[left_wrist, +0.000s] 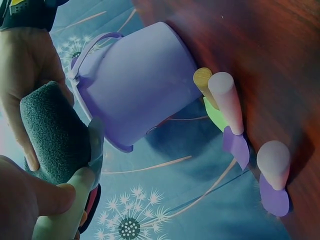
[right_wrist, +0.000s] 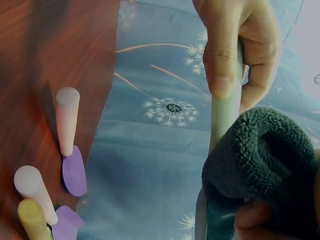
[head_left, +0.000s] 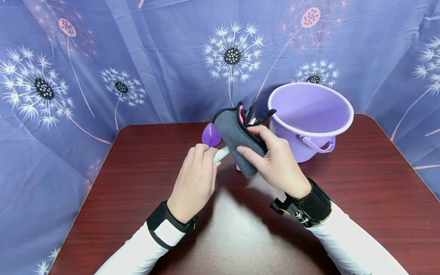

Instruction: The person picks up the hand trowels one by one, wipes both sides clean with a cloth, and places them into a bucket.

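left hand: curled round a pale handle, near the middle of the head view.
right hand: gripping a folded dark grey cloth, just right of centre; some fingers are hidden behind it.
pale handle: meets the cloth, which covers its far part in the head view.
purple shovel: above the left hand, its own handle hidden there.
bucket: upper right, partly behind the right hand.
yellow handle: lower left of the right wrist view, cut off below.
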Motion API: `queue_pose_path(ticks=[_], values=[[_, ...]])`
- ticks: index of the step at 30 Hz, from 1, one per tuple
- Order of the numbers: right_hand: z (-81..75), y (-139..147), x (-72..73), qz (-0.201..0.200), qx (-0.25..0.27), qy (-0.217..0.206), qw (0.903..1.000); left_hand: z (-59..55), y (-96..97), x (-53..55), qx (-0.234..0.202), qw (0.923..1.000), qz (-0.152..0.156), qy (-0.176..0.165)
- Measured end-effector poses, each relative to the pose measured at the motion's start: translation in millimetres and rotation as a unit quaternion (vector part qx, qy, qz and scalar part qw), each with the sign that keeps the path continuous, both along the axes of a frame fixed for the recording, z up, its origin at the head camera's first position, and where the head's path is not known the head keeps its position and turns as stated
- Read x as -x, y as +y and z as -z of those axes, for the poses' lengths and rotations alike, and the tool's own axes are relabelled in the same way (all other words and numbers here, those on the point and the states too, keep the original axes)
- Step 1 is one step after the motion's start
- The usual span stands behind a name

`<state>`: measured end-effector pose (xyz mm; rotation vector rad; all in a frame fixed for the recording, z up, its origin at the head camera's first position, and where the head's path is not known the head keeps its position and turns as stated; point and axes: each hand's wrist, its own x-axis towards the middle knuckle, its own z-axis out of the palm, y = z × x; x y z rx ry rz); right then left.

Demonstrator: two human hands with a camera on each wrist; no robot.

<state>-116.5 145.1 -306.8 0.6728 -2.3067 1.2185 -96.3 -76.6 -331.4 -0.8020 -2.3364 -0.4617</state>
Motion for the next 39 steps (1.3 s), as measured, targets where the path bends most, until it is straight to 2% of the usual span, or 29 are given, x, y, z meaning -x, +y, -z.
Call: queue_pose_path(ticks=[6,12,17,23,31,39], values=[[0.4,1.8,1.7,-0.011,-0.012,0.013,0.9998,-1.3,-1.2,0.3,0.006,1.0,0.005,0.001],[1.3,3.8,4.1,-0.028,-0.052,0.073,0.9956,-1.9,-1.4,0.4,0.011,0.9999,0.011,0.0],[0.6,6.9,5.3,-0.007,-0.105,0.138,0.9848,-2.0,-1.1,0.2,0.016,0.9997,0.016,0.0],[-0.9,13.5,7.1,0.032,-0.164,0.19,0.9675,-2.1,-1.2,-0.1,0.023,0.9994,0.026,-0.002],[-3.6,19.6,9.4,0.067,-0.206,0.237,0.947,-4.0,-2.1,-1.2,0.022,0.9993,0.03,-0.003],[-5.6,24.4,12.6,0.085,-0.225,0.261,0.9348,-5.2,-3.3,-1.5,0.014,0.9993,0.035,-0.004]])
